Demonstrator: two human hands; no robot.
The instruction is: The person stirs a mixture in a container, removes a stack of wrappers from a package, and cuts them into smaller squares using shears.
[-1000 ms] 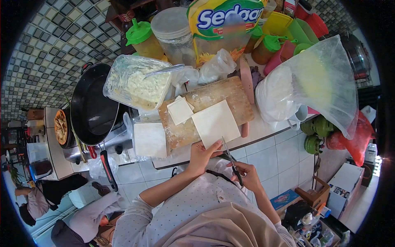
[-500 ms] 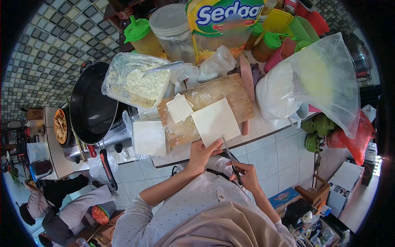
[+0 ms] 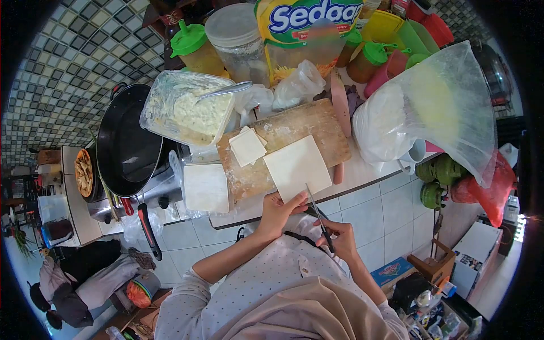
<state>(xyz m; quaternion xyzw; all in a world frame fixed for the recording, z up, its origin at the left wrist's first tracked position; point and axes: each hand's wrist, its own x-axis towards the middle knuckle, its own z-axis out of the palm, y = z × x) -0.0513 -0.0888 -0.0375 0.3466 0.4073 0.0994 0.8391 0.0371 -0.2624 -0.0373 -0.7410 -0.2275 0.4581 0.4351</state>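
Observation:
My left hand (image 3: 279,211) grips the near edge of a large square pastry wrapper (image 3: 296,167), thumb on top. Its far part lies over the wooden cutting board (image 3: 309,122). A pair of scissors (image 3: 318,213) is in my right hand (image 3: 338,238), the blades pointing away from me at the wrapper's near edge, beside my left thumb. A small pile of cut square wrappers (image 3: 247,147) rests on the board to the left. Beside the board lies a stack of large wrappers (image 3: 206,188) on plastic.
Behind the board stands a tub of pale filling (image 3: 190,113) with a spoon. A black frying pan (image 3: 127,141) sits on the stove at left. To the right are a plastic bag of white contents (image 3: 379,130) and a mug (image 3: 415,153). Another person (image 3: 107,272) is at lower left.
My hands, the scissors and the wrapper stay almost where they were. At lower left, the other person has shifted posture.

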